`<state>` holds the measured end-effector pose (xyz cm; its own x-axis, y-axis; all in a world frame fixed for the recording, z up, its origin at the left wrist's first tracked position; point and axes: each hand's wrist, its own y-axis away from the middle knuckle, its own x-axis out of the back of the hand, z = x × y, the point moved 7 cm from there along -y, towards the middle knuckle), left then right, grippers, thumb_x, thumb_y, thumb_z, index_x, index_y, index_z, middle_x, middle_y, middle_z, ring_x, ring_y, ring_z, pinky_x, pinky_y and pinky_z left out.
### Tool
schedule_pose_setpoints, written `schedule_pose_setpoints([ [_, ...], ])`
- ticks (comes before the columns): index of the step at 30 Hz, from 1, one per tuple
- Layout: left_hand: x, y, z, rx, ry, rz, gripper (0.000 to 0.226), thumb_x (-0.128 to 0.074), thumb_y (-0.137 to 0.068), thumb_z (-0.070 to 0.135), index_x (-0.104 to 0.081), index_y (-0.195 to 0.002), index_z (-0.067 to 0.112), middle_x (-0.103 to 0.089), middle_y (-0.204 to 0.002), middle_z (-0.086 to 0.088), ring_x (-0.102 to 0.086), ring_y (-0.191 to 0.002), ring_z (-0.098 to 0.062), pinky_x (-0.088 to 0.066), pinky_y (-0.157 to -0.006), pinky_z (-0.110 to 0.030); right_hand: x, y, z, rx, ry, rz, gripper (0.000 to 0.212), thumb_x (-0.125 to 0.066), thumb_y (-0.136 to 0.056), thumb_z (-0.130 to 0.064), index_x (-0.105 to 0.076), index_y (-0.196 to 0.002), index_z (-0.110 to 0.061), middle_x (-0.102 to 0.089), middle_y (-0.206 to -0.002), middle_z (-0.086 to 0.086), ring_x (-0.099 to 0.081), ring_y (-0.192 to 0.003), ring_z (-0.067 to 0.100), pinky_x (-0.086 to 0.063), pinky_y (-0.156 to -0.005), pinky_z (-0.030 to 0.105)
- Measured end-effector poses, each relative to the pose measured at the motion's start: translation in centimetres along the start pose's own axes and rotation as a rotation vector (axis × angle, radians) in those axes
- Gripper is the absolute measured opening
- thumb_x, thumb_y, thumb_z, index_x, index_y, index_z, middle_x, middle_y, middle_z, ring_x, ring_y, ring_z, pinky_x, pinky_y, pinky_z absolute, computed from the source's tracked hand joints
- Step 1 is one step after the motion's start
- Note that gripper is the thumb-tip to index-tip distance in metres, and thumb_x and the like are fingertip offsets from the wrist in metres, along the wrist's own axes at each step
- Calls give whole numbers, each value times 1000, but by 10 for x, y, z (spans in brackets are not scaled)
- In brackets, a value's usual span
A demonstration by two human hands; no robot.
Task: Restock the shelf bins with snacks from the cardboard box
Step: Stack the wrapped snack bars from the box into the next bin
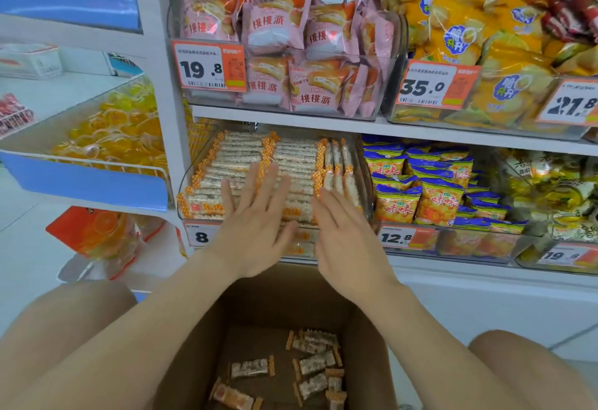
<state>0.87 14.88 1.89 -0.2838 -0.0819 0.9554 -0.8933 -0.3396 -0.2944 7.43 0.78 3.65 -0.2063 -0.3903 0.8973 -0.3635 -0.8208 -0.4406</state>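
2 hands, 1 box, 1 bin in play. L hand (255,215) and R hand (343,231) are both palm-down, side by side with a small gap between them, forearms reaching up over the box (200,345). Fingers are straight and spread on both; neither has hold of anything. They lie flat over the front bars (291,157) in the bin (180,183). Can't tell if they're pressing or just above.

The bin is clear, lower shelf, near full: bars laid flat in 2 long rows, plus approx 4 on edge at the R wall.

The box is below the shelf, between my knees, w/ approx 7 loose bars (315,362) on its floor. They overlap, so the count isn't exact.

Bin above holds pink packs (275,53). Bin to the R holds blue/orange packs (420,196).
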Motion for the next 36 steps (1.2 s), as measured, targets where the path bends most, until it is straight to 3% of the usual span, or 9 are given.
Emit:
schedule_pose_setpoints([
  [5, 6, -5, -73, 283, 46, -24, 66, -5, -104, 54, -2, -167, 36, 9, -175, -1, 15, -160, -33, 9, -124, -63, -23, -21, -26, 54, -31, -23, 62, -34, -109, -31, -24, -163, -1, -16, -172, 20, -11, -161, 35, -17, -130, 49],
  [13, -11, -17, -87, 155, -20, -186, 81, 11, -94, 62, 3, -167, 28, 9, -175, 3, 9, -161, -27, 11, -127, -52, -38, -84, -24, 34, 54, -108, 65, -39, -105, -33, -31, -161, 0, -28, -169, 19, -14, -160, 33, -13, -131, 49],
  [21, -15, -21, -89, 105, -20, -175, 80, 6, -96, 59, -5, -168, 27, 1, -176, 1, 1, -161, -29, 8, -128, -53, -59, -80, -25, 11, 50, -296, 74, -29, -109, -43, -3, -166, -5, 0, -174, 16, 3, -162, 29, 1, -131, 43],
  [23, -7, -18, -87, 86, -7, -110, 78, 0, -99, 58, -12, -167, 23, -8, -175, -2, -4, -161, -30, 5, -129, -54, -51, -76, -25, 25, 59, -244, 75, -31, -106, -43, -10, -166, -3, -8, -174, 18, 1, -162, 31, 1, -131, 44],
  [27, 16, -2, -74, 68, 26, 67, 70, -14, -106, 52, -30, -163, 15, -28, -170, -9, -18, -159, -33, -6, -128, -57, -13, -57, -28, -22, -46, 74, 67, -29, -97, -38, -49, -151, -3, -45, -159, 18, -32, -154, 32, -23, -129, 48],
  [29, 33, 11, -61, 51, 55, 194, 57, -27, -107, 42, -42, -155, 14, -41, -161, -11, -31, -152, -35, -20, -125, -59, -3, -43, -27, -48, -119, 139, 60, -31, -97, -35, -59, -143, -6, -55, -148, 13, -44, -145, 29, -31, -125, 46],
  [31, 47, 28, -42, -30, 118, 295, 40, -40, -101, 30, -54, -136, 17, -53, -136, -9, -50, -129, -34, -41, -107, -53, 7, -28, -30, -29, -178, 162, 47, -38, -95, -29, -69, -126, -11, -65, -125, 7, -57, -121, 25, -47, -108, 44],
  [33, 43, 48, -28, -96, 218, 282, 24, -46, -96, 28, -57, -116, 20, -55, -112, -2, -56, -101, -26, -48, -84, -45, 10, -16, -41, 34, -286, 44, 24, -48, -93, -21, -70, -99, -17, -64, -96, -1, -59, -91, 19, -50, -81, 40],
  [36, -11, 79, -8, -123, 309, -183, 17, -50, -99, 34, -57, -113, 26, -65, -106, 3, -63, -93, -21, -55, -77, -43, -24, 22, -65, 71, -360, -683, 18, -51, -97, -21, -67, -90, -22, -64, -86, -4, -60, -78, 16, -55, -72, 43],
])
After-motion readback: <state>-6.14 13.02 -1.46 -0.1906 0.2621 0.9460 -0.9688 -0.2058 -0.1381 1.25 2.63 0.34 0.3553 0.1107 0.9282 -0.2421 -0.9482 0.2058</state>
